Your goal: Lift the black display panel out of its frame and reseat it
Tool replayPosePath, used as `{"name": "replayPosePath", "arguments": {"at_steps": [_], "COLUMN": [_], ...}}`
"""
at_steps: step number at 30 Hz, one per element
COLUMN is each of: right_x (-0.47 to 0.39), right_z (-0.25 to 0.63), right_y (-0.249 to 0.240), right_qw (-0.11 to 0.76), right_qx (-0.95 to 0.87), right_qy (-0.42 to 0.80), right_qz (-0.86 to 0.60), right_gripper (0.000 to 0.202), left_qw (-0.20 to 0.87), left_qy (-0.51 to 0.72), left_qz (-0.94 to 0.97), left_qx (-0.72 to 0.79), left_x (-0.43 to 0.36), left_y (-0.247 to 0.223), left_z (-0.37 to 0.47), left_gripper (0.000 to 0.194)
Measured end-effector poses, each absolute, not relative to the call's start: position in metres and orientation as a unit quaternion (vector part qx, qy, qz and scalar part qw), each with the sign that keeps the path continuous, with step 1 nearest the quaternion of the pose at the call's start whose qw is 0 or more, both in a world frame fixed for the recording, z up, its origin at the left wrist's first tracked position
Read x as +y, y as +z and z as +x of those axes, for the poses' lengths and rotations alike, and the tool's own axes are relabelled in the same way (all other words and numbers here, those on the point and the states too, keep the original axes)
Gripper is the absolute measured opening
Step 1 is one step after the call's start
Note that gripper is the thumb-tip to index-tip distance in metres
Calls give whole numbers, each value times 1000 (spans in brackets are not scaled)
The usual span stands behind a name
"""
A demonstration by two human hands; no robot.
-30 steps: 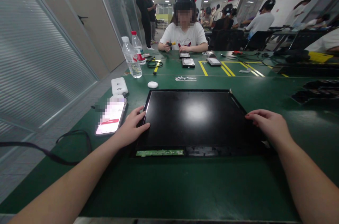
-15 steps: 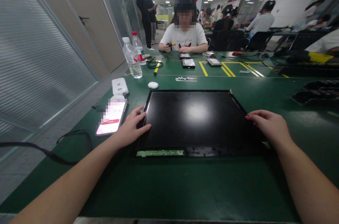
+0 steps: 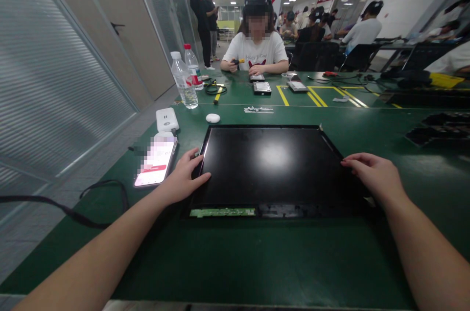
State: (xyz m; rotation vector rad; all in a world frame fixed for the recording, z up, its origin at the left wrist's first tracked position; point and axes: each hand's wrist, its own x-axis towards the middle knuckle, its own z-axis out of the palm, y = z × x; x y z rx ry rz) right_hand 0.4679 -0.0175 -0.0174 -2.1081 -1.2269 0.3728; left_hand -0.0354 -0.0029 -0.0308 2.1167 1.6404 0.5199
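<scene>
A black LCD screen panel (image 3: 264, 169) lies flat on the green table, a bright reflection on its face. Along its near edge runs a green circuit board strip (image 3: 222, 212). My left hand (image 3: 185, 176) rests at the panel's left edge with fingers spread, the thumb over the border. At the right edge my right hand (image 3: 378, 174) is closed, thumb and index finger pinching the panel's rim. Its other fingers are curled and partly hidden.
Left of the panel lie a lit phone (image 3: 156, 161), a white power bank (image 3: 167, 120) and a white earbud case (image 3: 213, 118). Two water bottles (image 3: 184, 81) stand beyond. Across the table, a person (image 3: 257, 49) holds a screwdriver (image 3: 238, 61) near several hard drives (image 3: 262, 87).
Both hands keep their places on the panel. The whole view has shifted very slightly to the left.
</scene>
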Motion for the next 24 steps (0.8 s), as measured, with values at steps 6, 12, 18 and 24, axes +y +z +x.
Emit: {"name": "replayPosePath", "arguments": {"at_steps": [6, 12, 18, 24], "right_x": [-16, -17, -17, -17], "right_z": [472, 470, 467, 466], "right_y": [-23, -21, -19, -18], "right_qw": [335, 339, 356, 351], "right_qx": [-481, -477, -464, -470], "right_qy": [129, 135, 147, 126], "right_qz": [-800, -800, -798, -800], "right_gripper": [22, 20, 21, 22], "left_qw": [188, 179, 180, 170], "left_qy": [144, 141, 157, 148], "left_qz": [762, 766, 776, 819], "left_qx": [602, 601, 584, 528], "left_x": [-4, -4, -6, -11], "left_y": [-27, -28, -32, -18], "left_z": [-31, -31, -33, -36], "left_gripper": [75, 73, 72, 75]}}
